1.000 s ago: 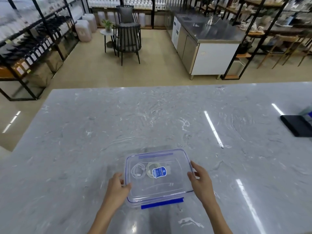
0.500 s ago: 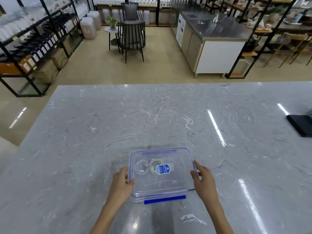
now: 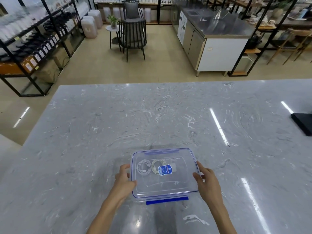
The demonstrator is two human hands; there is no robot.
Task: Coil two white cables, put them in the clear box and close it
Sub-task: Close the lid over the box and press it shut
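A clear box [image 3: 164,183] with blue rim and blue latches sits on the grey marble table [image 3: 152,124], near its front edge, with its clear lid lying on top. Through the lid I see two coiled white cables side by side: one [image 3: 143,167] on the left, the other [image 3: 156,164] partly under a blue and white sticker. My left hand [image 3: 124,179] grips the box's left side, thumb on the lid. My right hand [image 3: 206,182] presses against the right side, fingers along the rim. The near blue latch [image 3: 167,200] sticks out flat toward me.
A black flat object [image 3: 303,123] lies at the table's right edge. Beyond the table are shelving racks [image 3: 33,43], a dark chair [image 3: 133,34] and a steel counter [image 3: 217,36].
The lid has settled squarely onto the box. Both hands have stayed at the box's sides. The head camera has tilted slightly.
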